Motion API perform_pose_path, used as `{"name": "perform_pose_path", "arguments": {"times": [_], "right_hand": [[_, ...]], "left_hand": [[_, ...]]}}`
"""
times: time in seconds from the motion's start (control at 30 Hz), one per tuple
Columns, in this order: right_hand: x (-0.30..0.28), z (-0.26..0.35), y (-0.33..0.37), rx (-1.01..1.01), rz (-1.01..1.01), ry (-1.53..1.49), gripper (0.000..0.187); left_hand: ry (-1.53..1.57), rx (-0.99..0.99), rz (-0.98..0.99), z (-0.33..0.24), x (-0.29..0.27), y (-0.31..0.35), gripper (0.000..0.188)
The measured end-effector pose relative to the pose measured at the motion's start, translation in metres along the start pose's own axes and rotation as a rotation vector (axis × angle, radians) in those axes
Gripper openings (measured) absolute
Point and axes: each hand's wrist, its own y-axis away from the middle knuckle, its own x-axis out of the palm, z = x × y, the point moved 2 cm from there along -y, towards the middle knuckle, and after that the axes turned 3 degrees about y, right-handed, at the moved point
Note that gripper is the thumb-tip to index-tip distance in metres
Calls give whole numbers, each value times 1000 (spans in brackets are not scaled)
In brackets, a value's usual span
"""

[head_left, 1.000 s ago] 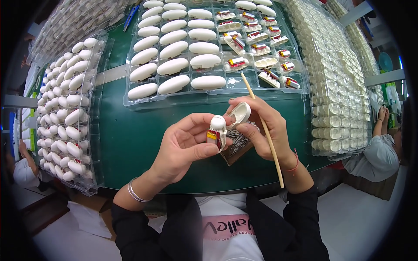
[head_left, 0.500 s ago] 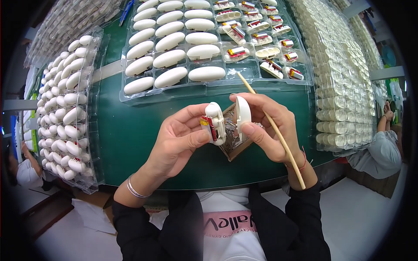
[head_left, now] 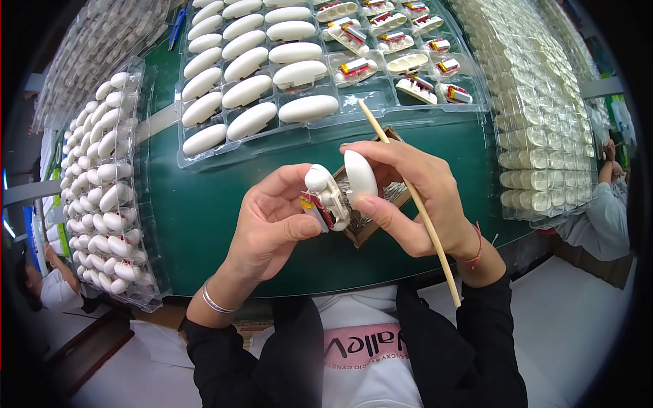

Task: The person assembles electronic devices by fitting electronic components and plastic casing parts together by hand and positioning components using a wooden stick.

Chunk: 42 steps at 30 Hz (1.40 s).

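Clock = head view, 12 at top. Left forearm enters from 7 o'clock, wrist with silver bangle (head_left: 213, 298), left hand (head_left: 269, 214) angled toward 1 o'clock. Its thumb and index pinch a white half-shell assembly (head_left: 333, 200) near view centre; red and silver part of it faces 8 o'clock, assembly roughly upright, leaning toward 11.

Right forearm enters from 5 o'clock, red cord (head_left: 478, 246) at wrist, right hand (head_left: 418, 194) pointing 10 o'clock. Index over the top end, thumb on the lower end: gripping a smooth white cover (head_left: 360, 178), just beside the assembly at its 2 o'clock. Can't tell if they touch. Same hand carries a wooden stick (head_left: 430, 228), slanting from 11 to 5 o'clock.

Box of metal pins (head_left: 360, 236) sits on the green surface (head_left: 197, 251), partly hidden by the hands. Clear tray (head_left: 383, 96) at 12, loaded trays (head_left: 155, 228) at 9, stacked trays (head_left: 544, 136) at 2.
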Motion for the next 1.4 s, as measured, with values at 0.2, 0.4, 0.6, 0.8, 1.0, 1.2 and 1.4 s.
{"name": "perform_pose_path", "arguments": {"times": [0.2,0.4,0.6,0.8,1.0,1.2,1.4], "right_hand": [[-4,5,2,54,84,29,44],[1,2,2,-56,-5,14,41],[3,-3,3,-34,64,-54,39],[6,-8,5,21,67,-189,35],[8,-13,7,135,78,-307,32],[11,-15,7,167,71,-318,32],[13,-11,6,252,119,-403,35]], "left_hand": [[-20,16,12,3,-2,0,57],[-62,50,-52,3,1,1,55],[-143,57,-38,5,-6,1,52],[-317,207,8,4,-3,-1,50],[-471,287,-10,-1,3,1,46],[-572,331,-47,-4,6,1,43],[-535,311,-66,-5,6,4,45]]}}
